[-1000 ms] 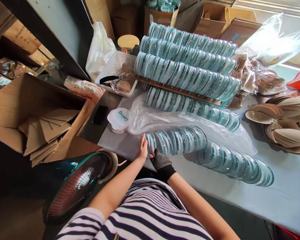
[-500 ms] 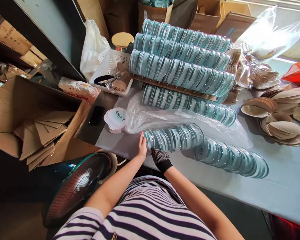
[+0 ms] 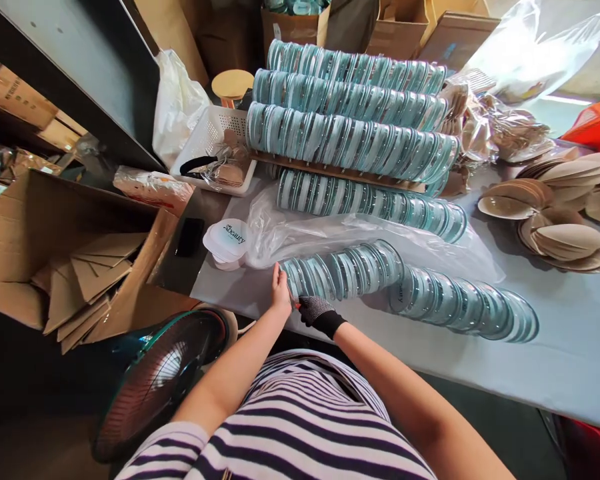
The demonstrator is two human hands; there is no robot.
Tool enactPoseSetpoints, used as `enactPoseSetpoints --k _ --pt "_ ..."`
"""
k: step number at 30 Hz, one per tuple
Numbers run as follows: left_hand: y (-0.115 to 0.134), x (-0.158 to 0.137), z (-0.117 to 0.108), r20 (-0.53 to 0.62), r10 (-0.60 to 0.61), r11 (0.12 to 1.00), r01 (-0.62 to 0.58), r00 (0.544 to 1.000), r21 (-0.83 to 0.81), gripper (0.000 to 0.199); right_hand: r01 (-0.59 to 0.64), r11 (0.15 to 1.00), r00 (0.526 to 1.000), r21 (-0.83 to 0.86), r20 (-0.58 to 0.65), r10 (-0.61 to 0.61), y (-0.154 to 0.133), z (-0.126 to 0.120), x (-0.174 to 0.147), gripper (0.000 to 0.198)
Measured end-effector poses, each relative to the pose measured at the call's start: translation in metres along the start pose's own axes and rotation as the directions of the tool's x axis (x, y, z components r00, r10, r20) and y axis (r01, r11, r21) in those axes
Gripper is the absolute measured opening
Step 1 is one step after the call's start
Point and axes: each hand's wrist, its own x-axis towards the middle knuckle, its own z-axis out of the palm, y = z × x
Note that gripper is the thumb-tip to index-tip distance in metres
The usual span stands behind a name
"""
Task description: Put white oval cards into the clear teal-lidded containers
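A slanting row of clear round blue-tinted containers (image 3: 363, 267) lies on its side on the grey table. My bare left hand (image 3: 281, 293) rests against the row's left end, fingers stretched upward. My right hand (image 3: 316, 312), in a black glove with white dots, is closed low at that same end. A small red-orange bit shows by its fingertips, and what it grips is hidden. Further right lies a second row of the containers (image 3: 460, 303). Left of my hands sits a small stack of pale discs with lettering (image 3: 226, 241).
Behind are several long rows of containers (image 3: 350, 140) and a clear plastic sheet (image 3: 325, 230). Brown discs (image 3: 567, 243) lie at the right. A white basket (image 3: 213, 130), an open carton (image 3: 35, 227), a phone (image 3: 190, 237) and a fan (image 3: 155, 380) are on the left.
The view has shifted slightly. The containers nearest my hands have spread apart, with a gap now in the row. My right hand has moved slightly lower along the left end.
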Motion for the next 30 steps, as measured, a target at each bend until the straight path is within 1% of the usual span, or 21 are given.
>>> enactPoseSetpoints --k 2,4,5,7,8,9,11,13,14,15,17,18,19,20,21,22,23,24,25,27,30 --pt "0.0 -0.001 0.001 -0.003 0.038 0.999 -0.038 0.999 0.011 0.054 0.013 0.99 0.998 -0.138 -0.053 -0.021 -0.001 0.003 -0.002 0.021" --pt "-0.002 -0.003 0.001 0.002 0.086 0.996 -0.086 0.996 0.03 0.052 -0.009 0.984 1.0 -0.177 -0.023 0.005 -0.003 0.002 -0.004 0.021" --pt "-0.004 -0.004 0.0 -0.002 0.102 0.994 -0.102 0.995 0.03 0.051 -0.014 0.992 1.0 -0.129 0.02 0.017 -0.003 0.002 -0.005 0.022" --pt "-0.008 -0.007 -0.001 -0.019 0.122 0.992 -0.121 0.992 0.031 0.051 0.016 0.996 0.995 0.088 0.101 -0.025 -0.002 0.001 -0.007 0.03" --pt "-0.01 -0.008 -0.003 -0.016 0.134 0.99 -0.133 0.991 0.049 0.052 0.043 0.983 0.994 0.181 0.093 -0.061 -0.002 0.003 -0.009 0.034" --pt "-0.011 -0.009 -0.004 0.007 0.156 0.984 -0.156 0.988 0.085 0.053 0.072 0.971 0.995 0.229 0.048 -0.086 -0.002 0.006 -0.012 0.036" --pt "-0.013 -0.008 -0.008 0.121 0.225 0.952 -0.245 0.967 0.186 0.058 0.099 0.978 0.992 0.184 -0.098 -0.082 -0.004 0.014 -0.02 0.033" --pt "-0.014 -0.005 -0.012 0.221 0.288 0.908 -0.339 0.932 0.245 0.06 0.064 0.998 0.977 0.012 -0.204 -0.06 -0.008 0.019 -0.03 0.024" --pt "-0.014 -0.002 -0.013 0.229 0.312 0.894 -0.366 0.922 0.258 0.06 0.061 0.995 0.968 -0.085 -0.24 -0.08 -0.009 0.015 -0.035 0.023" --pt "-0.013 0.001 -0.013 0.217 0.328 0.887 -0.379 0.92 0.266 0.06 0.061 0.982 0.954 -0.178 -0.278 -0.109 -0.009 0.005 -0.04 0.025" --pt "-0.013 0.008 -0.012 0.172 0.337 0.886 -0.374 0.926 0.275 0.06 0.057 0.933 0.901 -0.355 -0.385 -0.201 -0.002 -0.033 -0.049 0.03" --pt "-0.013 0.01 -0.01 0.173 0.335 0.884 -0.372 0.926 0.283 0.063 0.022 0.92 0.851 -0.391 -0.476 -0.223 0.005 -0.059 -0.053 0.033" --pt "-0.014 0.011 -0.008 0.193 0.334 0.878 -0.379 0.923 0.293 0.066 0.021 0.916 0.792 -0.4 -0.553 -0.259 0.014 -0.088 -0.057 0.034" --pt "-0.015 0.011 -0.007 0.223 0.334 0.868 -0.391 0.916 0.307 0.071 -0.021 0.918 0.704 -0.396 -0.658 -0.268 0.025 -0.117 -0.058 0.044" --pt "-0.016 0.011 -0.005 0.252 0.33 0.857 -0.401 0.91 0.324 0.078 -0.123 0.933 0.614 -0.338 -0.765 -0.196 0.037 -0.142 -0.058 0.055" --pt "-0.016 0.01 -0.004 0.273 0.32 0.849 -0.403 0.907 0.342 0.085 -0.205 0.946 0.591 -0.25 -0.802 -0.084 0.049 -0.162 -0.056 0.064" --pt "-0.016 0.01 -0.004 0.282 0.302 0.849 -0.391 0.911 0.356 0.09 -0.261 0.948 0.584 -0.179 -0.812 0.008 0.059 -0.174 -0.053 0.068" --pt "-0.015 0.01 -0.005 0.279 0.275 0.858 -0.366 0.92 0.361 0.092 -0.306 0.943 0.595 -0.133 -0.799 0.08 0.068 -0.18 -0.049 0.069" --pt "-0.012 0.011 -0.006 0.274 0.245 0.872 -0.335 0.93 0.358 0.092 -0.33 0.936 0.618 -0.121 -0.777 0.117 0.075 -0.178 -0.046 0.068" --pt "-0.005 0.015 -0.013 0.268 0.204 0.894 -0.291 0.942 0.341 0.083 -0.345 0.925 0.647 -0.159 -0.754 0.112 0.084 -0.158 -0.041 0.065" --pt "0.005 0.022 -0.024 0.326 0.2 0.884 -0.313 0.924 0.346 0.076 -0.369 0.905 0.626 -0.214 -0.776 0.071 0.094 -0.116 -0.04 0.065"
